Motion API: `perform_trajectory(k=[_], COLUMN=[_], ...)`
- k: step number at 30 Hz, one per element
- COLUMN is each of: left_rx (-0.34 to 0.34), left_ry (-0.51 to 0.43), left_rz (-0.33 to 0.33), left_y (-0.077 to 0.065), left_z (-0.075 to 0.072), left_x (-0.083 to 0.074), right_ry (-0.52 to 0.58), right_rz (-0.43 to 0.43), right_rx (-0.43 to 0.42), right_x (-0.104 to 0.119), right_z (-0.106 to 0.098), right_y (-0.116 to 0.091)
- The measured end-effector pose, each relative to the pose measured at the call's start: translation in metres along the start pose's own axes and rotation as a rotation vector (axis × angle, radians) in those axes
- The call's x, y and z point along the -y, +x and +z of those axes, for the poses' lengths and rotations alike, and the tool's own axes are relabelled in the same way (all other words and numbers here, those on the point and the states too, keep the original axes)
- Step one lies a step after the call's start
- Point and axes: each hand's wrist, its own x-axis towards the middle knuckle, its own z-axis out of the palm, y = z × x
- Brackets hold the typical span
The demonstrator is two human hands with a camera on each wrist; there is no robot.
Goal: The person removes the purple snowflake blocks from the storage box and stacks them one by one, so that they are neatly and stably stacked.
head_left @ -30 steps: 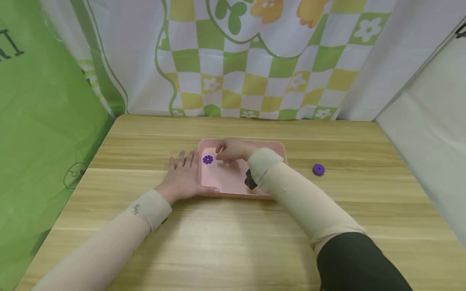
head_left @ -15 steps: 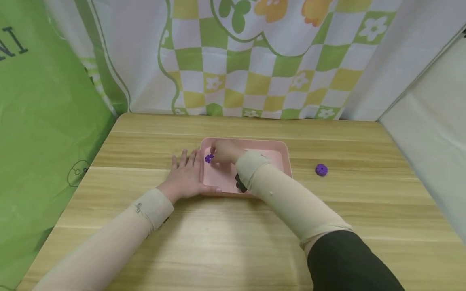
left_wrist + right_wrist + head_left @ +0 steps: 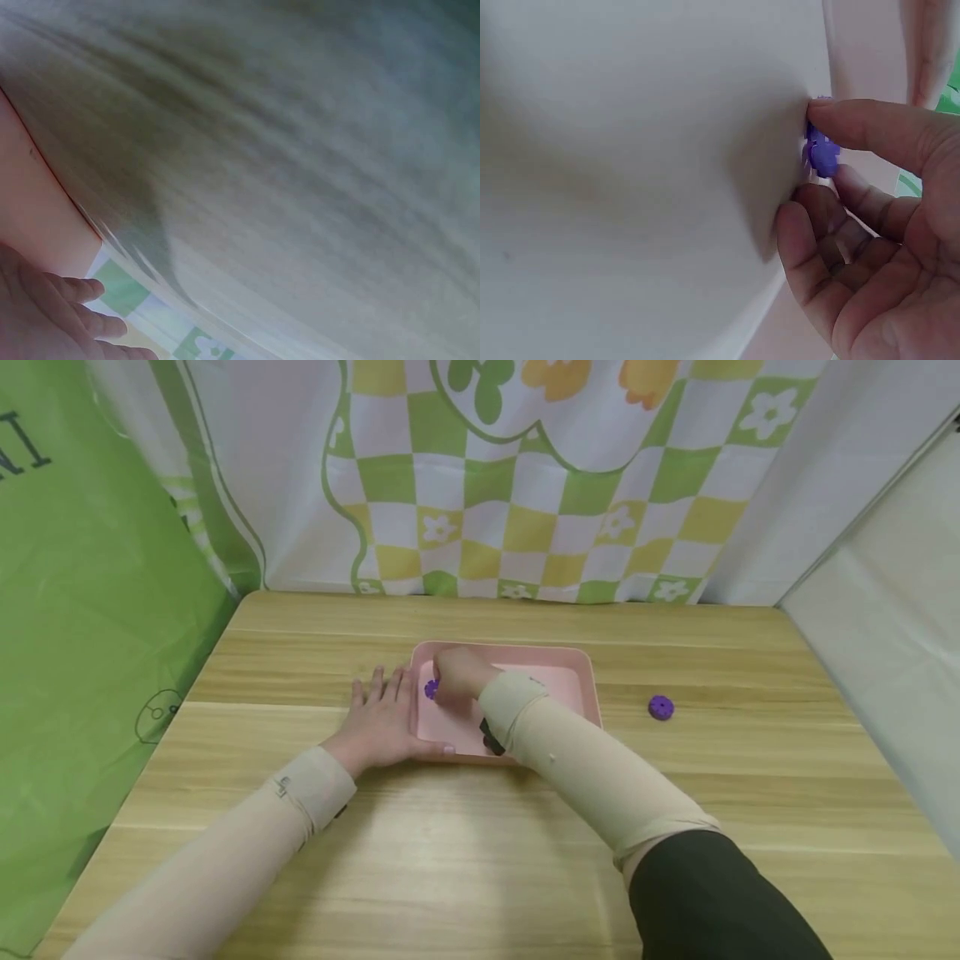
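A purple notched plastic disc (image 3: 431, 689) lies at the left end of a shallow pink tray (image 3: 562, 653). My right hand (image 3: 459, 675) reaches into the tray from the right, its fingertips at the disc. In the right wrist view the thumb and a finger of that hand (image 3: 904, 225) pinch the purple disc (image 3: 823, 150) close over the tray floor, the other fingers curled beneath. My left hand (image 3: 382, 727) rests flat against the tray's left wall, fingers spread and thumb along the near rim. Only part of the left hand (image 3: 45, 315) shows in the left wrist view, beside a sleeve.
A second purple disc shape (image 3: 661, 707), thicker like a small stack, lies on the wooden table (image 3: 720, 777) right of the tray. A checkered curtain (image 3: 525, 527) hangs behind the table. Green fabric (image 3: 90, 610) stands at the left, pale fabric (image 3: 900, 585) at the right.
My right hand has moved left and down inside the tray and taken hold of the purple disc. My left hand has stayed at the tray's left side.
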Motion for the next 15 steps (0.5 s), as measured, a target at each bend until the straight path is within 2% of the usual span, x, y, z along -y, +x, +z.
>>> perform_trajectory(k=[2,9,15], left_rx=[0.0,0.017,0.015], left_ry=[0.003,0.003,0.005], left_rz=[0.002,-0.008,-0.005], left_y=[0.0,-0.001,0.0], left_z=[-0.001,-0.001,0.0], left_x=[0.0,0.0,0.0], right_ry=[-0.001,0.107,0.287], right_rz=[-0.006,-0.016,-0.014], right_rx=[0.001,0.021,0.018], right_x=[0.0,-0.002,-0.018], right_z=[-0.001,-0.006,-0.014], right_y=[0.0,-0.004,-0.007])
